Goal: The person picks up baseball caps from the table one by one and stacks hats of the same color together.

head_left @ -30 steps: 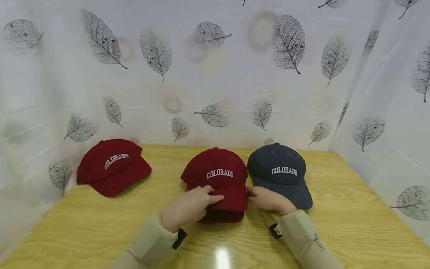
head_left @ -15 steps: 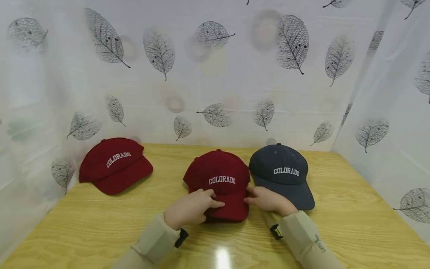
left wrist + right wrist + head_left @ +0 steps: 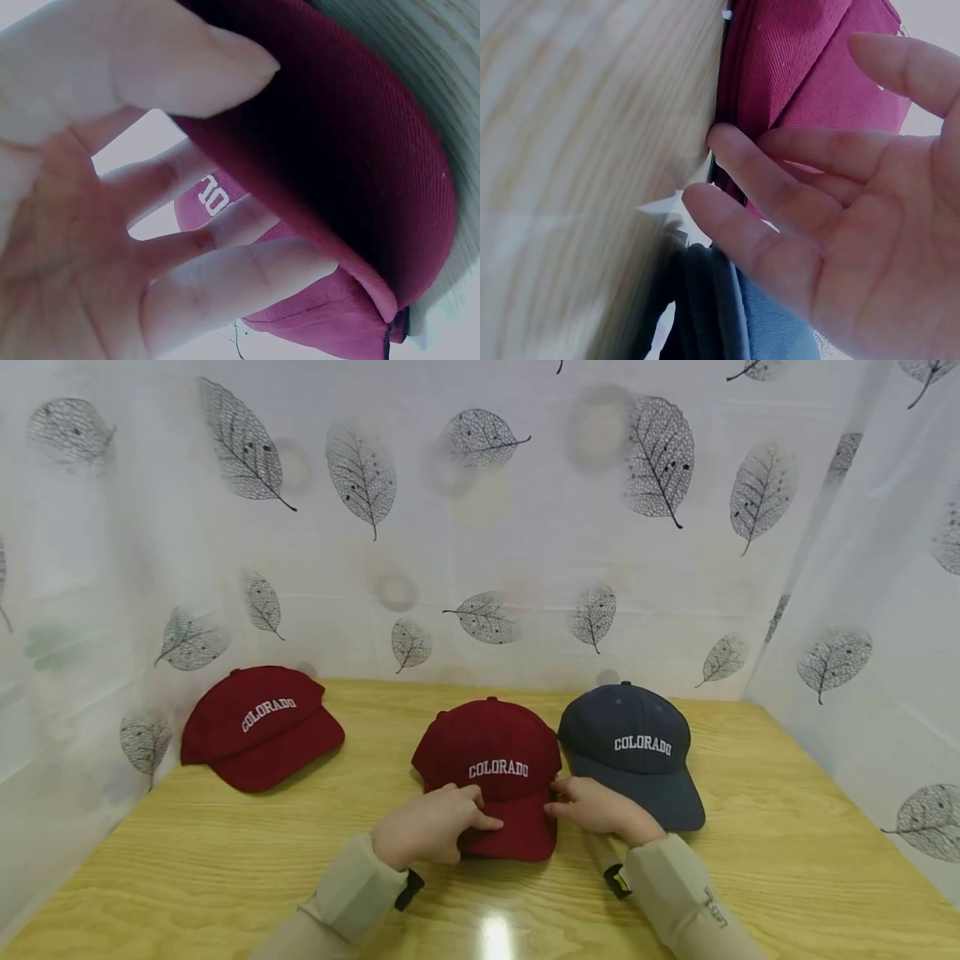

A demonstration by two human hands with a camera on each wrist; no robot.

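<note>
A red baseball cap (image 3: 487, 743) lettered COLORADO sits at the middle of the table, brim toward me. My left hand (image 3: 431, 827) holds the left side of its brim, index finger lying on top. The left wrist view shows the thumb (image 3: 217, 71) by the brim's dark underside, the other fingers on the outer side. With nearly straight fingers, my right hand (image 3: 600, 810) touches the cap's right side by the brim. Layered red edges (image 3: 739, 90) show low on that side in the right wrist view.
A navy COLORADO cap (image 3: 626, 731) stands close on the right, near my right hand. Another red cap (image 3: 255, 718) lies angled at the far left. Behind the wooden table (image 3: 360, 727) hangs a white leaf-print curtain (image 3: 412, 552).
The middle red cap's crown and brim have come down toward me, covering the second red brim that showed beneath. Both hands stay at its sides; the view has shifted slightly.
</note>
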